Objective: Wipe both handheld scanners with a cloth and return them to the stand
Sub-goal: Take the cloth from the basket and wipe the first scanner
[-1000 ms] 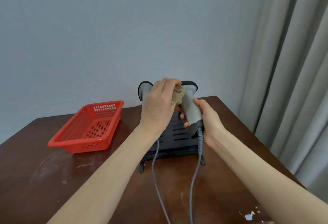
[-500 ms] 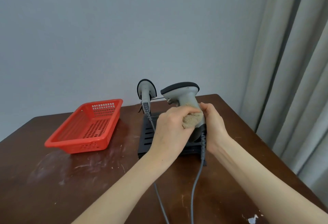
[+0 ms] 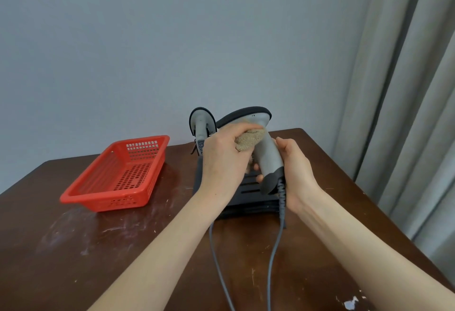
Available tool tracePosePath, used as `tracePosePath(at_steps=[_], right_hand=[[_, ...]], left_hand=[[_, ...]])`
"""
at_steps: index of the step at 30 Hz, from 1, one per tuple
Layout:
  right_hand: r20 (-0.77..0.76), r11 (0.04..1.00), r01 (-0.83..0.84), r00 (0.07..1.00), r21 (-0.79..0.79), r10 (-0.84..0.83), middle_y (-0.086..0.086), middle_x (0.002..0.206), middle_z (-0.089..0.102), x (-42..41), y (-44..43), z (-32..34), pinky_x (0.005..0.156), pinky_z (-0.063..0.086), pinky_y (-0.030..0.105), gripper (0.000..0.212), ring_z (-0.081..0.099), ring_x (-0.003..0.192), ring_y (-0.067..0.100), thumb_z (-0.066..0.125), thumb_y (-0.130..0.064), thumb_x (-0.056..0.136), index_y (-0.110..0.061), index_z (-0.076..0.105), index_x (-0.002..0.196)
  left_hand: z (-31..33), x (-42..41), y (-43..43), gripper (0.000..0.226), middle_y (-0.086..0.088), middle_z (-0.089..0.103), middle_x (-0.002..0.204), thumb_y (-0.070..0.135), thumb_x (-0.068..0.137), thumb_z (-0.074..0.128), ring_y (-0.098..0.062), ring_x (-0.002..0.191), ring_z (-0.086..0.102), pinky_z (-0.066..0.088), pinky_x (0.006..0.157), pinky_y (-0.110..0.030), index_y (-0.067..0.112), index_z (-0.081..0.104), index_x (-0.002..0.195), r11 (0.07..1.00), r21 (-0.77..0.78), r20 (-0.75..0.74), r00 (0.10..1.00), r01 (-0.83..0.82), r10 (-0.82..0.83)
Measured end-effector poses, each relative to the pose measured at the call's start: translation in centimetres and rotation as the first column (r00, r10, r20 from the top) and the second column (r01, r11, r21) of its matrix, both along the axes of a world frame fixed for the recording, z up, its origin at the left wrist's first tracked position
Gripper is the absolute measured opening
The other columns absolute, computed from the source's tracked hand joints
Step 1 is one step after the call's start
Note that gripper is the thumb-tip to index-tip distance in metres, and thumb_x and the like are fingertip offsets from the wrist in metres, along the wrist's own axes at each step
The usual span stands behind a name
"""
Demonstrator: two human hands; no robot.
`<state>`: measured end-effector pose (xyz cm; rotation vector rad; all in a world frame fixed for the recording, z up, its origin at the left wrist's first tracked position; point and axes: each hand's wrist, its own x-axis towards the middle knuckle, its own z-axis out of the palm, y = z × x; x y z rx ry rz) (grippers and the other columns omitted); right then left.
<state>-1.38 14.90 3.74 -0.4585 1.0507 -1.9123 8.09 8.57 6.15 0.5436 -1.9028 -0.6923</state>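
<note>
My right hand (image 3: 294, 172) grips the handle of a grey handheld scanner (image 3: 267, 153) with a black head, held upright above the black slotted stand (image 3: 248, 196). My left hand (image 3: 222, 160) presses a bunched tan cloth (image 3: 250, 139) against the scanner just under its head. A second grey scanner (image 3: 200, 125) sits upright at the stand's back left, partly hidden behind my left hand. Two grey cables (image 3: 272, 261) trail toward me over the table.
A red perforated plastic basket (image 3: 118, 175) sits left of the stand on the dark wooden table (image 3: 73, 249). A grey wall is behind. Grey curtains (image 3: 406, 113) hang past the table's right edge.
My left hand slid the cloth from the scanner's head down to its handle, then back up under the head. The scanner has tilted slightly in my right hand.
</note>
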Motion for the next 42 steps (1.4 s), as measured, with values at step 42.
tracePosePath(at_steps=[42], right_hand=[[0.071, 0.981, -0.158, 0.984, -0.114, 0.166, 0.012, 0.081, 0.065, -0.7, 1.1, 0.4, 0.049, 0.053, 0.024, 0.021, 0.063, 0.058, 0.019, 0.052, -0.024, 0.091, -0.008, 0.064, 0.095]], left_hand=[[1.5, 1.9, 1.6, 0.034, 0.010, 0.068, 0.087, -0.007, 0.076, 0.065, 0.006, 0.082, 0.060, 0.041, 0.070, -0.005, 0.024, 0.070, 0.089, 0.994, -0.052, 0.087, 0.992, 0.094, -0.089]])
